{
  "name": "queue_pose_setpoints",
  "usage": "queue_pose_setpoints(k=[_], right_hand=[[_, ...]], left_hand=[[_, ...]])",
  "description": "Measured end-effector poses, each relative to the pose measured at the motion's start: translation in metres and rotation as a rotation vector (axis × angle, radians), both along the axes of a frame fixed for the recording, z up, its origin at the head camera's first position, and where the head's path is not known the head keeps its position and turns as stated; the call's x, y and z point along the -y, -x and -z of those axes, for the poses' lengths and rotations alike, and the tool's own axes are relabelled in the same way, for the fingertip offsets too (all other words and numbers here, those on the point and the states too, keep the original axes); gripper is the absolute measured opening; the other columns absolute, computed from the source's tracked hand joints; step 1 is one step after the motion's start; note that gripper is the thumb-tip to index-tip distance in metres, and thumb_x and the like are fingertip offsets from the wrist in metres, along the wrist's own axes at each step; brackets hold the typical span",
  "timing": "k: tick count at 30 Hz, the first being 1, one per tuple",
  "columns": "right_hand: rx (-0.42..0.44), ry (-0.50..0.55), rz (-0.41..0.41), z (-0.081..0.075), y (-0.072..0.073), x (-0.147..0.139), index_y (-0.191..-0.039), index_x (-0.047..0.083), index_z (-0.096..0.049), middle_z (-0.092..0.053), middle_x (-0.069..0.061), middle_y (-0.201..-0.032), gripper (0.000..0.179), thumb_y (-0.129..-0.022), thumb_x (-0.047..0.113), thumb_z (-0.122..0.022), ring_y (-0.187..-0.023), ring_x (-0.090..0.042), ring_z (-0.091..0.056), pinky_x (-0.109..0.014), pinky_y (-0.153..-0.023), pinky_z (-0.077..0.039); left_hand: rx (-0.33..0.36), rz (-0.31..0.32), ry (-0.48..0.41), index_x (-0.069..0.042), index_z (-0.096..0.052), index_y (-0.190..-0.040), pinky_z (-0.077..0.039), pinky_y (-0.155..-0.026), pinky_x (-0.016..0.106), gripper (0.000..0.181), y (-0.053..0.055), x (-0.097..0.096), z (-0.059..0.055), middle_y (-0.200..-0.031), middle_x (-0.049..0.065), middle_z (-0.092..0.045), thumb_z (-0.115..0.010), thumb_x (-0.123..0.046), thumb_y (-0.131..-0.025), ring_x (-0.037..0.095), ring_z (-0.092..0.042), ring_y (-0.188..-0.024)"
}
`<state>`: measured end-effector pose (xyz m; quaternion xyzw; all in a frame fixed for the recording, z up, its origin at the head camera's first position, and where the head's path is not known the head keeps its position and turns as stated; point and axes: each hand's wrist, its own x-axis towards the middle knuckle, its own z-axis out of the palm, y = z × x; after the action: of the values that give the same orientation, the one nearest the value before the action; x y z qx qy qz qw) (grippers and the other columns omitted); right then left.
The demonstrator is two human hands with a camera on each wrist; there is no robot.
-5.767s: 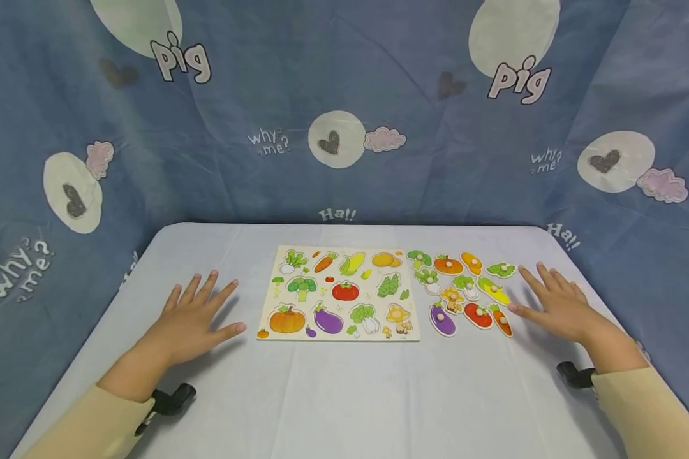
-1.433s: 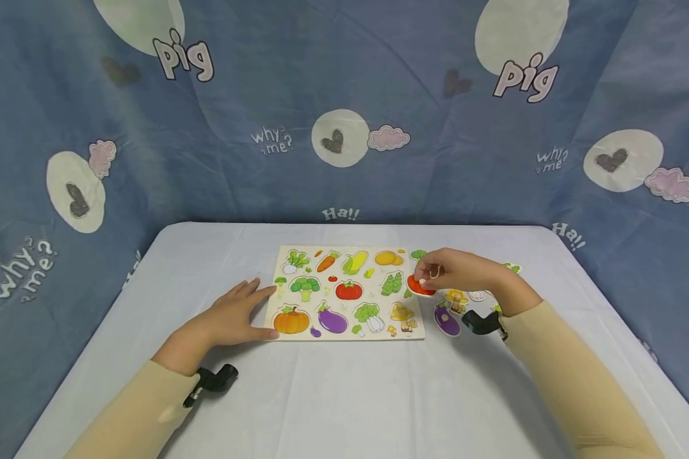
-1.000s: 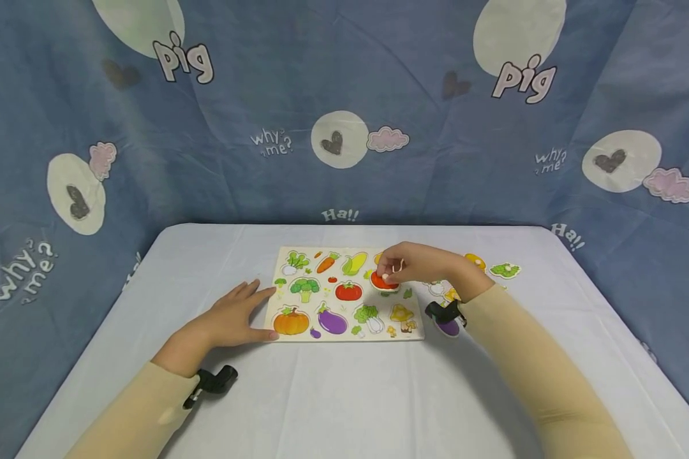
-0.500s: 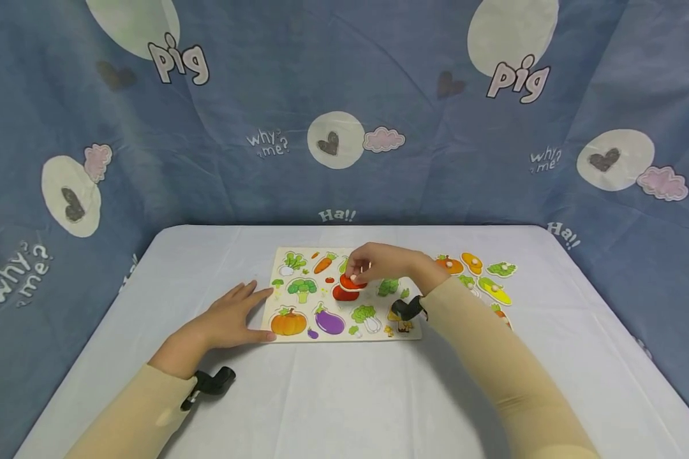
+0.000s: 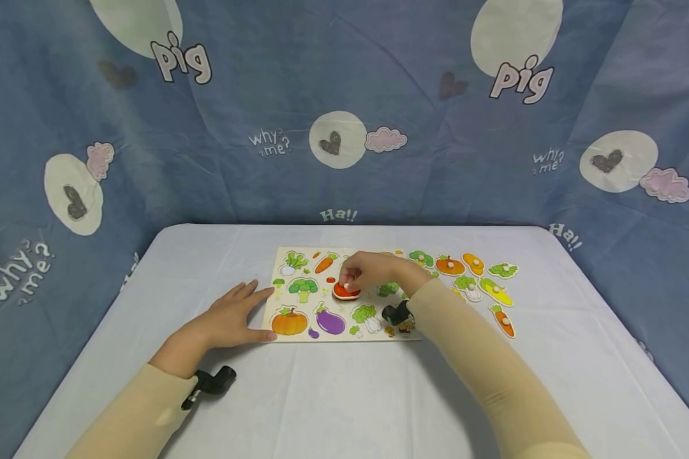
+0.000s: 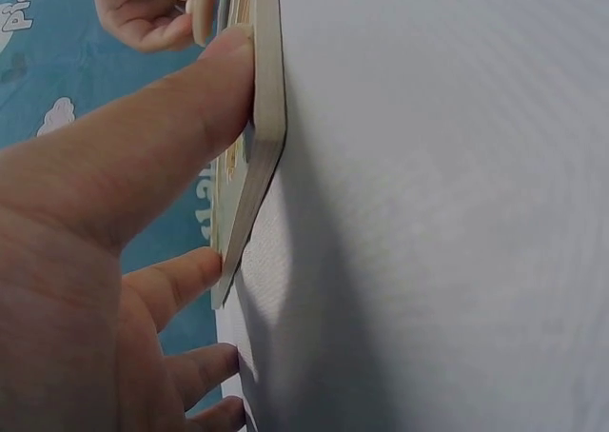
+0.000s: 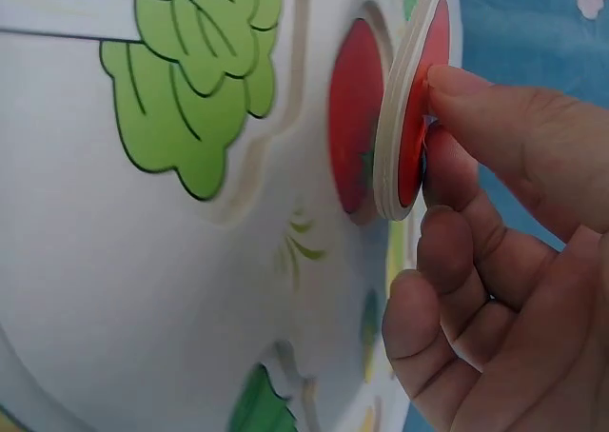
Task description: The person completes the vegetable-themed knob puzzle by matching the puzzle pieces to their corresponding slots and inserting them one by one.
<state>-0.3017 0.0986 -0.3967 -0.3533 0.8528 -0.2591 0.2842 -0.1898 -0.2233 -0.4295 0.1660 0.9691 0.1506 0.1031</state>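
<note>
A wooden vegetable puzzle board [image 5: 346, 336] lies on the white table. My right hand [image 5: 373, 271] pinches a red tomato puzzle piece [image 5: 343, 294] from above by its small knob. In the right wrist view, the tomato piece [image 7: 415, 118] stands slightly off the board, facing the printed tomato recess [image 7: 354, 118]. My left hand [image 5: 226, 319] spreads its fingers at the board's left side. Its thumb [image 6: 205, 94] rests on the board's front left corner in the left wrist view, and the index fingertip touches the left edge.
Right of the board lie several loose knobbed pieces, among them a carrot [image 5: 502, 321], a corn [image 5: 496, 291], a pumpkin [image 5: 450, 265] and a bok choy [image 5: 467, 287]. My right forearm covers part of this group. Blue printed cloth [image 5: 436, 191] hangs behind the table.
My left hand has come from beside the board to its left edge. The right hand has picked up the tomato piece from the loose group, carried it left and lowered it over the tomato recess.
</note>
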Motion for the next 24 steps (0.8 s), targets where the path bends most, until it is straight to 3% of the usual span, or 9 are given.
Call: queue_pose_setpoints(k=[14,24], right_hand=[[0.037,-0.008,0.018,0.0079,-0.0003,0.0051,-0.099,0.010,-0.068,-0.063,-0.001,-0.087,0.006,-0.095,0.005,-0.068,-0.075,-0.012,-0.053,-0.024,-0.071,-0.047],[-0.022,-0.038,0.030,0.0078,-0.0040,0.0067,-0.099,0.008,-0.068,-0.063,0.001,-0.083,0.003,-0.096,0.008,-0.068,-0.071,-0.011,-0.051,-0.024,-0.067,-0.044]], left_hand=[[-0.013,0.016,-0.025,-0.009,-0.040,-0.153,-0.022,-0.109,0.074,0.101,-0.0005,0.0010,-0.0005,-0.159,0.031,-0.024,-0.074,-0.065,-0.077,0.055,-0.019,-0.144],[-0.013,0.009,-0.036,-0.010,-0.040,-0.153,-0.021,-0.109,0.074,0.101,-0.0020,0.0003,-0.0008,-0.159,0.031,-0.024,-0.075,-0.064,-0.077,0.055,-0.019,-0.144]])
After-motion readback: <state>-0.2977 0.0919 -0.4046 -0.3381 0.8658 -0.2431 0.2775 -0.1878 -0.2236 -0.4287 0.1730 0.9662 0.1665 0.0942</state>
